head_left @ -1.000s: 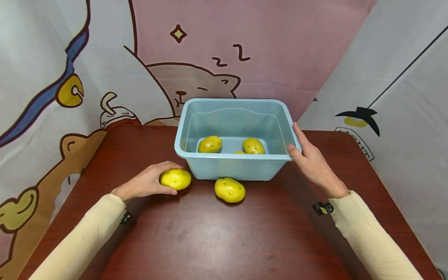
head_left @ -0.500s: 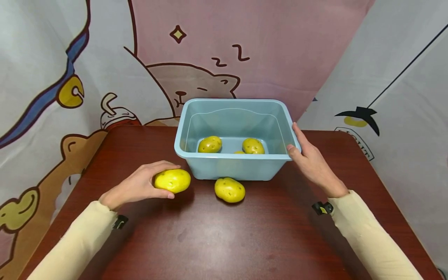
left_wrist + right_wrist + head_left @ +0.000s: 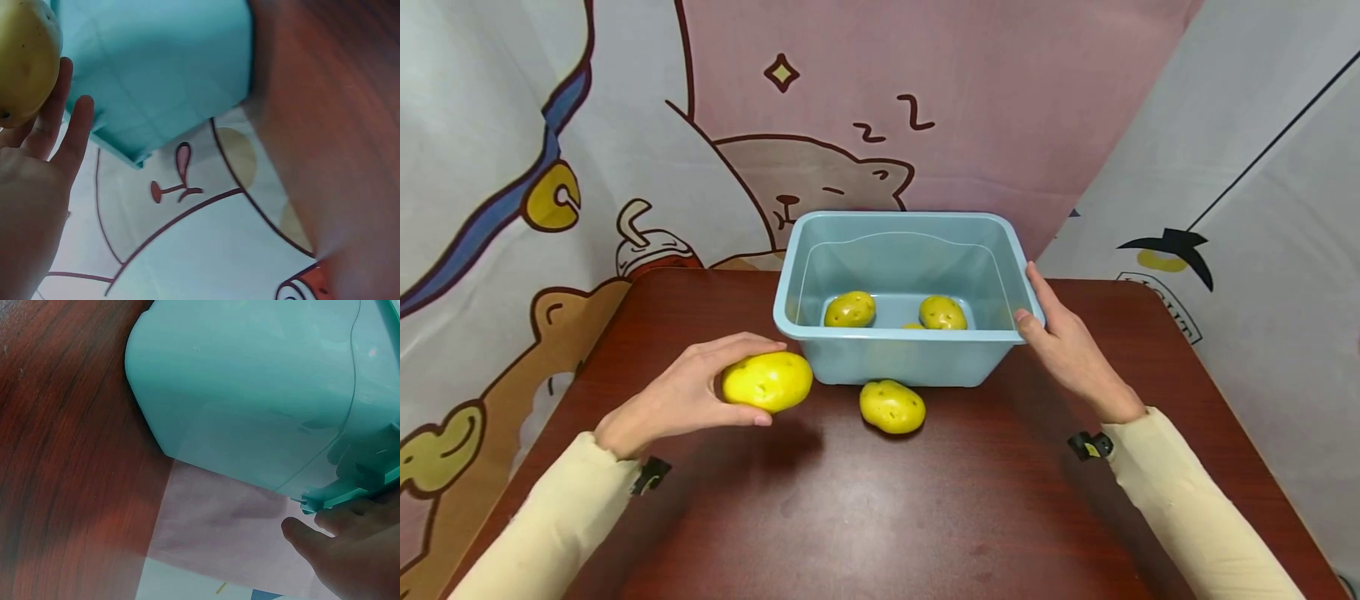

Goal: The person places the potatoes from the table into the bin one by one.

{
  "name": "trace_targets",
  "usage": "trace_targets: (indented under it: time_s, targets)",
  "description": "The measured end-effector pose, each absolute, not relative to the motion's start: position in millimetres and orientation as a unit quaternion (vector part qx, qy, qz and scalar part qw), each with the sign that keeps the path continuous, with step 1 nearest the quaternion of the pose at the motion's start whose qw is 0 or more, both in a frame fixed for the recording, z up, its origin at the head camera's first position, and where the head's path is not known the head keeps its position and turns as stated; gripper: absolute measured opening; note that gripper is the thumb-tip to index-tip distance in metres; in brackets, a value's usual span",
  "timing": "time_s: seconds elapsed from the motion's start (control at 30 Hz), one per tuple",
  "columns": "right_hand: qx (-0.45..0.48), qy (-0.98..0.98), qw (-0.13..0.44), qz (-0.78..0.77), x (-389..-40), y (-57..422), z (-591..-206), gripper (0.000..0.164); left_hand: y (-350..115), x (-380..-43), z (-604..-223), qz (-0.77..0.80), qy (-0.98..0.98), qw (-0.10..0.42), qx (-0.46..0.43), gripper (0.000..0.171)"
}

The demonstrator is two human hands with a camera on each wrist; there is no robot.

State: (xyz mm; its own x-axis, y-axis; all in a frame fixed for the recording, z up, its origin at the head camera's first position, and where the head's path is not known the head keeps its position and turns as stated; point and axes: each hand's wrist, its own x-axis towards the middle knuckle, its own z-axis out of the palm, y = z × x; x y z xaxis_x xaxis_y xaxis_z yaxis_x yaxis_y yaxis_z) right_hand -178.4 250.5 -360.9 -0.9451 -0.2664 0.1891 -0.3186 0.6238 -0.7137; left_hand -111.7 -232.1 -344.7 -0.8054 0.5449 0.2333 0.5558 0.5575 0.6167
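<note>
My left hand [image 3: 681, 396] grips a yellow potato [image 3: 767, 382] between thumb and fingers, raised over the table just left of the bin's front corner. The same potato [image 3: 26, 62] fills the upper left of the left wrist view. My right hand [image 3: 1075, 354] holds the right rim of a light blue plastic bin [image 3: 910, 358], thumb over the edge and fingers along the outside. Inside the bin lie two potatoes, one at left [image 3: 850, 309] and one at right [image 3: 943, 313], and a sliver of a third shows above the front rim. Another potato [image 3: 892, 407] rests on the table before the bin.
The dark red-brown wooden table [image 3: 880, 517] carries everything. Right behind it hangs a cartoon-printed cloth [image 3: 985, 108], close to the back of the bin. A small black wrist camera [image 3: 1091, 446] sits under the right sleeve, with another [image 3: 651, 475] at the left.
My left hand has lifted the potato off the table and drawn it slightly left and toward me. My right hand, the bin and the other potatoes stay where they were.
</note>
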Motion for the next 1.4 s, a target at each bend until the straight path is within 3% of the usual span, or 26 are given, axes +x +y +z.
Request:
trace_targets:
  time_s: [0.4, 0.9, 1.1, 1.4]
  targets:
    - [0.159, -0.901, 0.031, 0.403, -178.3, 251.0, -362.1, 0.072, -215.4, -111.9, -314.2, -0.37, -0.849, 0.104, -0.363, 0.083]
    - [0.152, -0.899, 0.028, 0.409, -179.6, 251.3, -364.1, 0.071, -172.6, -135.6, -287.0, -0.375, -0.834, 0.173, -0.367, 0.079]
    - [0.148, -0.899, 0.025, 0.41, -179.3, 250.2, -364.5, 0.071, -155.1, -146.0, -276.5, -0.365, -0.845, 0.17, -0.352, 0.076]
    - [0.15, -0.899, 0.024, 0.41, -179.2, 251.2, -363.2, 0.071, -133.2, -165.1, -263.0, -0.36, -0.863, 0.122, -0.333, 0.073]
